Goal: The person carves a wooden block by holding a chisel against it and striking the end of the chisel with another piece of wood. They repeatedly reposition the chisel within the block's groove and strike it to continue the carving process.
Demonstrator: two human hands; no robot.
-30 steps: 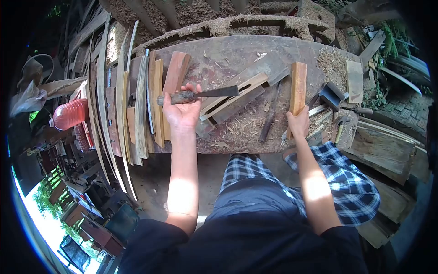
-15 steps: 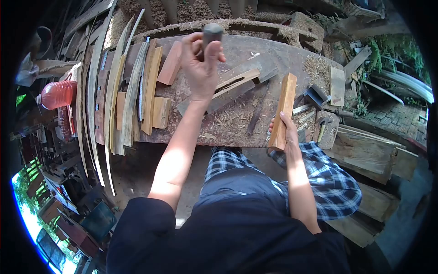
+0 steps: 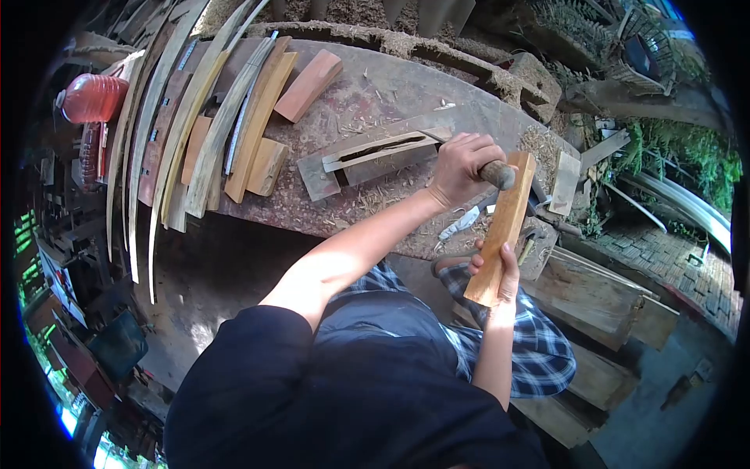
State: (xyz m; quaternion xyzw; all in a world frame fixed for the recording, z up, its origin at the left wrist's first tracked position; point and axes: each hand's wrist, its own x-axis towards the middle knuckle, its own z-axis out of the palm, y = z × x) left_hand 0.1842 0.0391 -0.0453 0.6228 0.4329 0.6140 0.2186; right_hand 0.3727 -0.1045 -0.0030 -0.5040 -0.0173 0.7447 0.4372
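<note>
My left hand [image 3: 469, 168] is closed around a tool with a rounded, dark wooden handle [image 3: 498, 175]. A thin dark part sticks out on its far side, toward a slotted strip of wood [image 3: 383, 150] on the bench. My right hand [image 3: 508, 273] grips the lower part of a long, square-edged wooden block [image 3: 504, 227], held tilted over the bench's front edge. The handle's butt overlaps the upper part of the block in this view; whether they touch is unclear.
On the workbench [image 3: 351, 86] lie wood shavings, a reddish block [image 3: 308, 86] and long curved strips [image 3: 180, 117] at the left. A red-filled plastic bottle [image 3: 94, 98] stands far left. A hammer-like tool [image 3: 531, 238] and planks [image 3: 594, 297] are at the right.
My left hand has come down and right with the tool, from above the bench to beside the block's upper end. The block and my right hand sit slightly lower; the view has shifted.
</note>
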